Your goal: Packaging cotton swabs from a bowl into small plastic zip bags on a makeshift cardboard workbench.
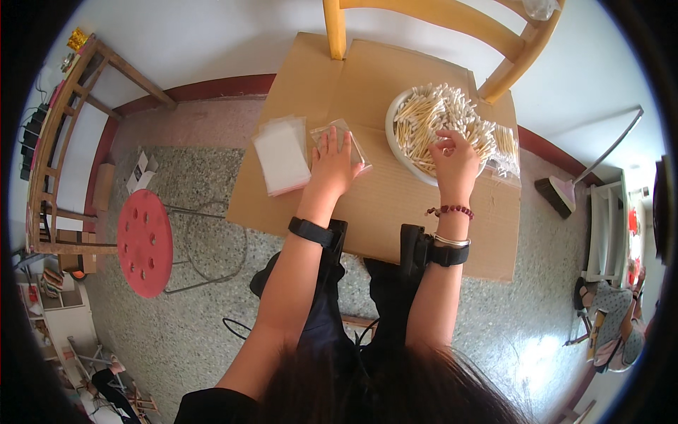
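A round white bowl (390, 128) heaped with cotton swabs (431, 113) stands on a cardboard sheet (367, 212). My right hand (455, 162) is over the bowl's near side, thumb and fingers pinched among the swabs; what lies between the fingertips is partly hidden. My left hand (332, 166) lies flat, fingers spread, on a clear plastic bag (359, 150). Left of it lies a stack of clear flat bags (281, 155). At the bowl's right, a clear bag filled with swabs (506, 150) rests on the cardboard.
A wooden chair back (438, 21) rises at the cardboard's far edge. To the left stands a red round stool (145, 242), with a wooden frame (67, 141) behind it. A broom (558, 194) leans at the right wall. Another person (614, 311) sits at the far right.
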`<state>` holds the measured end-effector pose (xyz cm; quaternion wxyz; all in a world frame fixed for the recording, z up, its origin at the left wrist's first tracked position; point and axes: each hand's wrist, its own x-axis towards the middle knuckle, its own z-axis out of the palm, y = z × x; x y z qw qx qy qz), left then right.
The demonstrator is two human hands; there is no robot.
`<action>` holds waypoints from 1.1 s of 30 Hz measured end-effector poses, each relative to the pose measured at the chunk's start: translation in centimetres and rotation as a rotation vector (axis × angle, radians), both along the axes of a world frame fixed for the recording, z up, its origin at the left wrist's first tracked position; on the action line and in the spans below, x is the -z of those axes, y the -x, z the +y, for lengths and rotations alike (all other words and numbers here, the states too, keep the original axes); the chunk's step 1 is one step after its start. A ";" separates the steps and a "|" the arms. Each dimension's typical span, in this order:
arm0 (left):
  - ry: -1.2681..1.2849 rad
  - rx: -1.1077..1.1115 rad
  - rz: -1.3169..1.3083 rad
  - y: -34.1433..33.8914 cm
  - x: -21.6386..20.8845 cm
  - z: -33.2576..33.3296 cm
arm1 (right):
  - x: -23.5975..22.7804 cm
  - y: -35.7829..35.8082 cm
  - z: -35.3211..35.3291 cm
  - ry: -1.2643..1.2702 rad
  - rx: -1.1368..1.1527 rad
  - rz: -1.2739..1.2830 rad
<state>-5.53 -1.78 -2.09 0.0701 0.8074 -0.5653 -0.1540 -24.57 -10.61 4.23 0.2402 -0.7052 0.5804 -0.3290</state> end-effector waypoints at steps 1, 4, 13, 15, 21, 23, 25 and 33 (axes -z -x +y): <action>0.015 0.004 0.011 0.1 0.0 0.0 | 0.0 0.0 0.0 -0.010 0.000 -0.020; 0.113 0.023 -0.012 -0.2 0.3 0.1 | 0.0 -0.3 0.1 0.038 -0.038 -0.043; 0.480 -0.071 -0.020 -3.0 -2.6 0.5 | -0.9 0.8 0.7 0.001 -0.147 -0.221; 0.520 -0.105 0.000 -3.4 -3.1 0.7 | -1.6 1.1 1.1 -0.035 -0.145 -0.260; 0.668 -0.180 -0.005 -3.1 -4.3 0.4 | -2.0 1.2 0.9 -0.049 -0.097 -0.364; 0.804 -0.111 0.220 -2.2 -5.2 -0.1 | -2.7 1.1 0.9 -0.044 -0.078 -0.429; 0.796 -0.115 0.416 -0.3 -6.0 -0.6 | -3.4 0.7 1.1 -0.002 -0.008 -0.637; 0.340 -0.166 1.733 6.6 -8.1 -2.5 | -4.0 0.4 1.4 -0.050 -0.047 -1.042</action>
